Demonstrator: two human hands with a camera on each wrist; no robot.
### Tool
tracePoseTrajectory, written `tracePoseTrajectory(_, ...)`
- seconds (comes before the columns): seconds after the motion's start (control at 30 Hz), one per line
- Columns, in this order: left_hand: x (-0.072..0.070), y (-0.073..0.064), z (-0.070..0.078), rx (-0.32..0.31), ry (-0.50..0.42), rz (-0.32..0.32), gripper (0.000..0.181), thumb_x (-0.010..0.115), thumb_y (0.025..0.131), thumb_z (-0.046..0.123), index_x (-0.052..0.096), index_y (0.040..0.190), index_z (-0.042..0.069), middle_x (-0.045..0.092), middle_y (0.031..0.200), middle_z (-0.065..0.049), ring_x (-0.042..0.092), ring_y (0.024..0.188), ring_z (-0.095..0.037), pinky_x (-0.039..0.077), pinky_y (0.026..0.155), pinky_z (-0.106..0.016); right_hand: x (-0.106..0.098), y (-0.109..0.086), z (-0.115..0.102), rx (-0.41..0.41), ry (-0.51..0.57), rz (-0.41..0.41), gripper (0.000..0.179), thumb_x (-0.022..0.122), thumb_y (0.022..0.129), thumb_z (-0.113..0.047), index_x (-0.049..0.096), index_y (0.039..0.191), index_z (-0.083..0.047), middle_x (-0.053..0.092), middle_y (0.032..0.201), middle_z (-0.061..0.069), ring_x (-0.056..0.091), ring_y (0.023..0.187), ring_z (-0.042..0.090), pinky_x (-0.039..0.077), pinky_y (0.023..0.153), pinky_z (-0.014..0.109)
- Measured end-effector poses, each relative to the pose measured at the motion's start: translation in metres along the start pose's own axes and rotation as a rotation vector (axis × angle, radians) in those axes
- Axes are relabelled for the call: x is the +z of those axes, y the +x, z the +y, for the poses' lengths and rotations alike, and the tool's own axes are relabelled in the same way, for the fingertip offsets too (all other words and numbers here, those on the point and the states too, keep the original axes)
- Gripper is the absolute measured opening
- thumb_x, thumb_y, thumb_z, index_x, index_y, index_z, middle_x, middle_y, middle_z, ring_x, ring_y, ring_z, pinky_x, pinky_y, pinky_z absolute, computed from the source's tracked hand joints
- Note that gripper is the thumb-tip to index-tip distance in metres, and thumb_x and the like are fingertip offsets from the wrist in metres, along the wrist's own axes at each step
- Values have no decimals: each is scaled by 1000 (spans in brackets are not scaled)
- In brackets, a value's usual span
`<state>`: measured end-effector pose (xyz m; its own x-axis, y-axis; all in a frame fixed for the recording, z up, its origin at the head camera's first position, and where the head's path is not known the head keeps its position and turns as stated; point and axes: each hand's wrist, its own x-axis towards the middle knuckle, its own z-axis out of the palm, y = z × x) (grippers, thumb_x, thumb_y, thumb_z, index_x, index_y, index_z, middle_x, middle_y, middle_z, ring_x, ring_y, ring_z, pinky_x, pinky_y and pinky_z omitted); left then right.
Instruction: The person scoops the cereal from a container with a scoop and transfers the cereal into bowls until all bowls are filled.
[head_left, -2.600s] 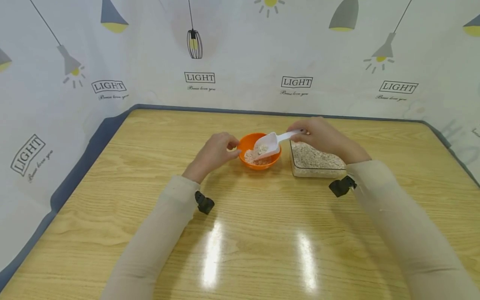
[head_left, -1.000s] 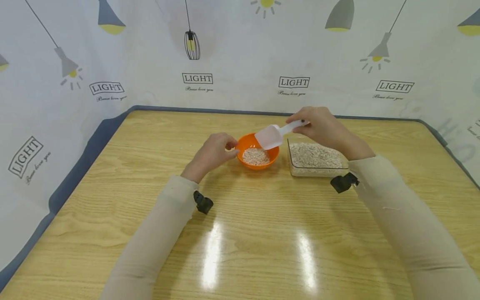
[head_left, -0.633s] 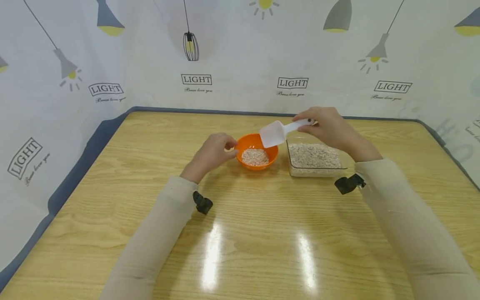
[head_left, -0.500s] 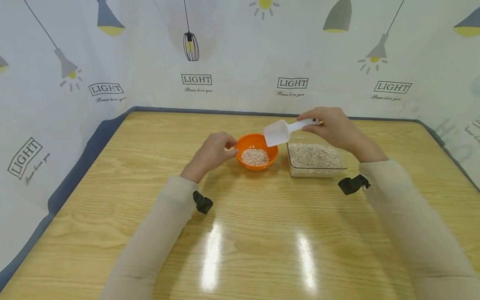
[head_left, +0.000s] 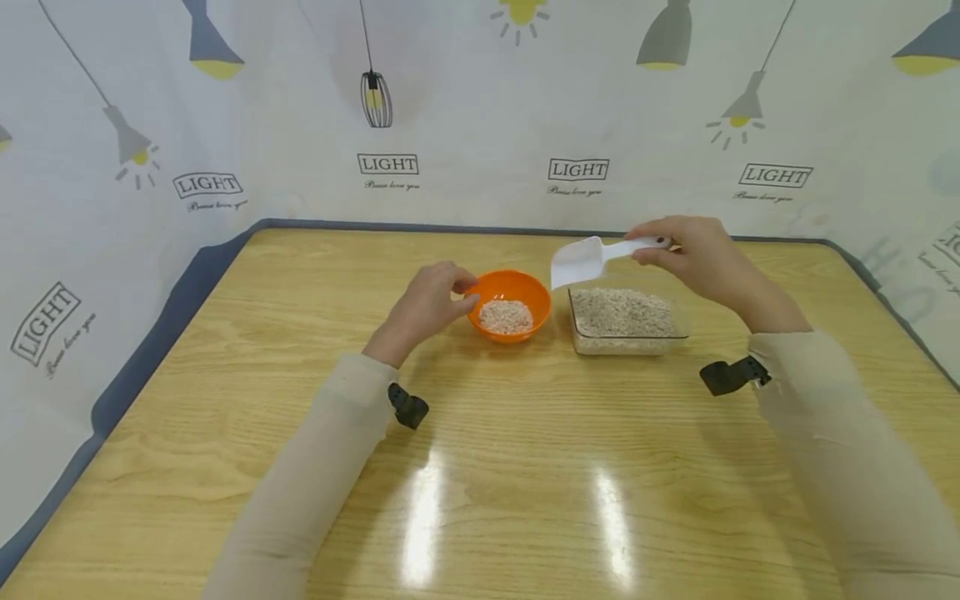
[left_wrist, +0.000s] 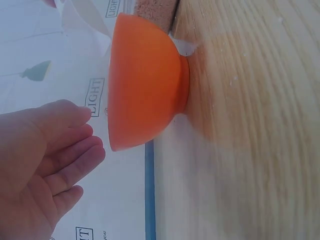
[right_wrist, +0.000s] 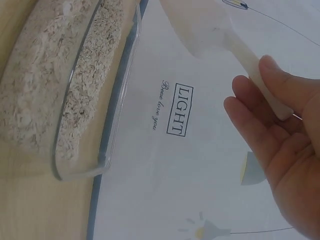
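My right hand (head_left: 701, 254) pinches the handle of a white scoop (head_left: 577, 262), held in the air above the gap between an orange bowl (head_left: 543, 292) and a clear container (head_left: 630, 346). In the right wrist view the thumb and fingers close round the handle (right_wrist: 250, 62). Oat flakes (head_left: 506, 317) lie in the bottom of the bowl. More flakes (head_left: 622, 312) fill much of the container. My left hand (head_left: 427, 304) is beside the bowl's left rim; in the left wrist view its loosely bent fingers (left_wrist: 75, 165) stand a little apart from the bowl (left_wrist: 145, 85) and hold nothing.
Bowl and container stand side by side on a wooden table (head_left: 525, 433), towards its back edge. A pale printed cloth (head_left: 480, 108) hangs behind and at the sides. Black wrist cameras (head_left: 408, 407) sit on both sleeves.
The scoop was tilted over the bowl, and flakes left it for the bowl. My right hand has since drawn it to the right, off the bowl. The left hand stays by the bowl.
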<state>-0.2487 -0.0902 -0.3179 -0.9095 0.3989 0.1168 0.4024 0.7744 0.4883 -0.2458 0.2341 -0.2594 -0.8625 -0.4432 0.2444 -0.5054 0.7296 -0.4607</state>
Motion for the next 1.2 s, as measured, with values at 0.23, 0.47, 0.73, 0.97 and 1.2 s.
tracePoseTrajectory(0.23, 4, 3, 7, 39, -11, 1, 28, 63, 87, 13, 64, 110, -2, 61, 101, -12, 56, 93, -23, 46, 82, -31, -10, -12, 10, 74, -15, -20, 35, 56, 92, -20, 57, 123, -3, 64, 103, 17, 61, 85, 30, 45, 66, 42)
tracePoseTrajectory(0.47, 10, 9, 19, 67, -8, -12, 27, 63, 87, 14, 65, 110, -1, 61, 100, -10, 55, 91, -21, 45, 81, -30, -21, -22, 17, 97, -46, 0, 37, 54, 93, -23, 56, 124, -3, 65, 100, 18, 61, 83, 30, 44, 62, 38)
tracePoseTrajectory(0.73, 17, 16, 36, 112, -16, -24, 26, 62, 87, 12, 65, 110, 0, 61, 100, -10, 56, 91, -23, 45, 79, -28, -28, -33, 28, 119, -65, 25, 36, 56, 92, -23, 58, 122, -3, 66, 96, 16, 59, 74, 22, 41, 57, 28)
tracePoseTrajectory(0.97, 23, 22, 47, 138, -19, -34, 27, 61, 87, 13, 64, 110, -1, 62, 102, -10, 56, 92, -20, 45, 80, -26, -31, -39, 33, 159, -62, 0, 39, 56, 91, -24, 57, 122, 1, 67, 93, 17, 57, 68, 12, 39, 53, 29)
tracePoseTrajectory(1.2, 32, 31, 57, 177, -8, -58, 26, 60, 88, 13, 65, 109, 0, 63, 102, -10, 56, 92, -19, 45, 80, -25, -33, -45, 39, 203, -57, -29, 35, 58, 91, -23, 60, 119, -2, 68, 87, 13, 53, 62, 8, 35, 48, 29)
